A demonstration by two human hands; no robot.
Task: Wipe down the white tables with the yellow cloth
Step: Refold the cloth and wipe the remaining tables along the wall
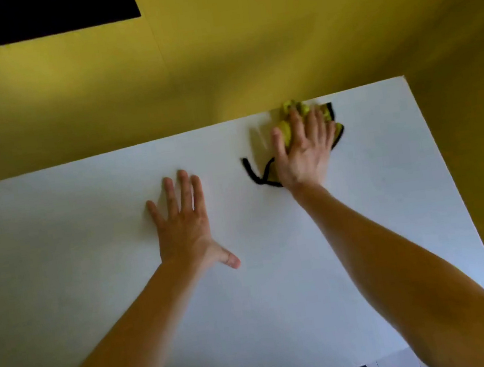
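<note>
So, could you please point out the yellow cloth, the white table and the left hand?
yellow cloth (285,130), head view, on the bunched yellow part, not the black hem.
white table (86,236), head view, on the bare top to the left of the hands.
left hand (182,219), head view, on the back of the hand.

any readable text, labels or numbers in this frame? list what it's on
None. No writing, label or number shows on the white table, the yellow cloth under the right hand, the yellow wall or the dark panel at top left.
</note>
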